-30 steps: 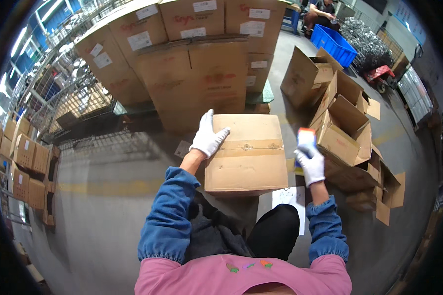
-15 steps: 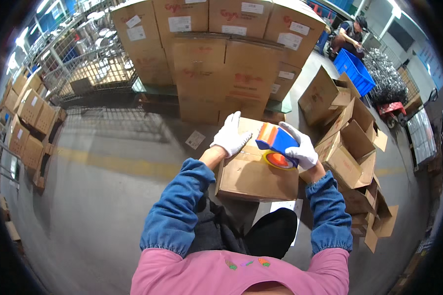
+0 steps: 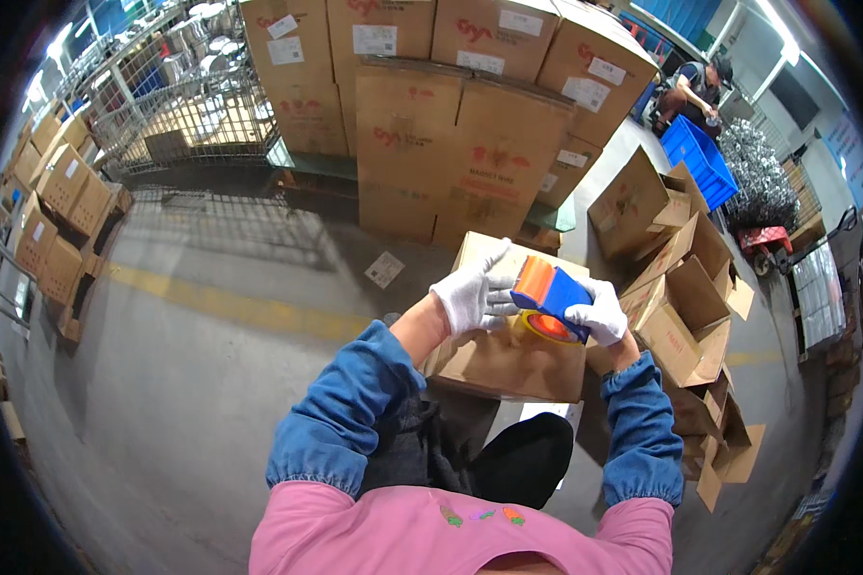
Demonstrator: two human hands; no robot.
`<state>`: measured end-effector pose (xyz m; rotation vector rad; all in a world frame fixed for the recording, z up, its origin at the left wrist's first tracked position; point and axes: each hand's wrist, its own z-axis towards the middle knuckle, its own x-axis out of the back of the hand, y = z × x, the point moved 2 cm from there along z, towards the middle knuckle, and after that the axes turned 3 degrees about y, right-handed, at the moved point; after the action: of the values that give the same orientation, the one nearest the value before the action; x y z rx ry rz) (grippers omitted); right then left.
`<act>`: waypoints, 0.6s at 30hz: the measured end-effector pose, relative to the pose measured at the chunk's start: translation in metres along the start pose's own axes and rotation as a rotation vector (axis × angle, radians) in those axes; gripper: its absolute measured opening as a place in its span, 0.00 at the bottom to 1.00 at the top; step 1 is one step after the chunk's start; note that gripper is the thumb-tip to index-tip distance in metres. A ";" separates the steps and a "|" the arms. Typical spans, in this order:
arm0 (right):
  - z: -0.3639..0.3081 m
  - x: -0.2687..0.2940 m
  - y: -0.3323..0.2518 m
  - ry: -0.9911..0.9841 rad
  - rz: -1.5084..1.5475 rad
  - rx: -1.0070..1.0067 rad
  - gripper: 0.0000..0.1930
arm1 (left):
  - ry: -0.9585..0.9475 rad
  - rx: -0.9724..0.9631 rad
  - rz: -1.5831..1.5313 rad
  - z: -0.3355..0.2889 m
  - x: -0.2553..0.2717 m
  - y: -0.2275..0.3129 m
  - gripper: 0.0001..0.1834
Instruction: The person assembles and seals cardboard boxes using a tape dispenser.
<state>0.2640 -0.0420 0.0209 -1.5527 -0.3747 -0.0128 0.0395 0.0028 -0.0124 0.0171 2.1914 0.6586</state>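
In front of me sits a cardboard box [image 3: 508, 369] with its flaps closed. My right hand [image 3: 599, 311], in a white glove, is wrapped round a blue and orange tape dispenser [image 3: 552, 289] over the right part of the box top. A roll of tape [image 3: 547, 328] with a yellow rim and orange core shows on the dispenser's near side. My gloved left hand [image 3: 473, 295] hovers over the box's left part, close to the dispenser's head, with its fingers stretched out and nothing in it.
Stacked cartons [image 3: 408, 163] rise just beyond the box. Several opened boxes [image 3: 681, 307] lie piled to my right. A paper label [image 3: 384, 269] is on the floor at left. A person [image 3: 692, 91] crouches at the far right by a blue crate [image 3: 697, 158]. A wire cage [image 3: 187, 105] stands far left.
My left hand has come off the box's far left edge and moved nearer me, toward the dispenser. The dispenser has shifted slightly right and nearer in my right hand.
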 end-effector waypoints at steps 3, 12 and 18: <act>0.002 0.001 -0.005 -0.028 -0.063 -0.006 0.30 | 0.205 -0.328 0.174 0.008 -0.004 -0.007 0.23; 0.023 -0.016 -0.037 -0.162 -0.287 -0.014 0.29 | 0.418 -0.668 0.649 0.017 0.036 0.009 0.10; 0.037 -0.015 -0.032 -0.201 -0.392 -0.080 0.32 | 0.546 -0.670 0.489 -0.026 0.041 0.027 0.08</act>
<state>0.2333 -0.0102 0.0469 -1.5416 -0.8425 -0.1797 -0.0119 0.0242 -0.0161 0.0272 2.3659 1.8267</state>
